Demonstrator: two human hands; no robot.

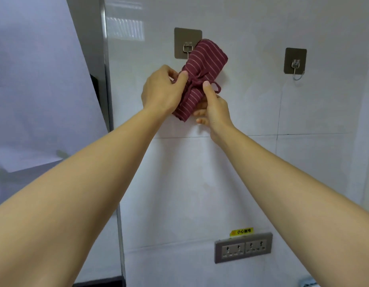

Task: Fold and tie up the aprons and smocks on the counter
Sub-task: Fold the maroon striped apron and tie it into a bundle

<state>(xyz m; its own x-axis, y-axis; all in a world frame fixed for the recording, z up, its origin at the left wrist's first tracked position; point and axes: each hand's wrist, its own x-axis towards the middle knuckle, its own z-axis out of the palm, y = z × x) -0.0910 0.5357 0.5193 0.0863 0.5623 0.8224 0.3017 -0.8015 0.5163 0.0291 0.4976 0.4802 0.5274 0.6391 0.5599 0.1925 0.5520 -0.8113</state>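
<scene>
Item: apron (202, 65), maroon, striped, rolled, bound w/ tie (197, 82); held up vs. wall, overlapping hook (187, 48). L hand (160, 91): fingers curled, tie pinched at roll's side. R hand (216, 107): fingers curled under roll, thumb pressed on tie. Socket (243, 247) below.

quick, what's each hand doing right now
Left hand: closed, pinching the rolled striped apron beside its tie.
Right hand: closed, holding the same apron from below, thumb by the tie.
</scene>
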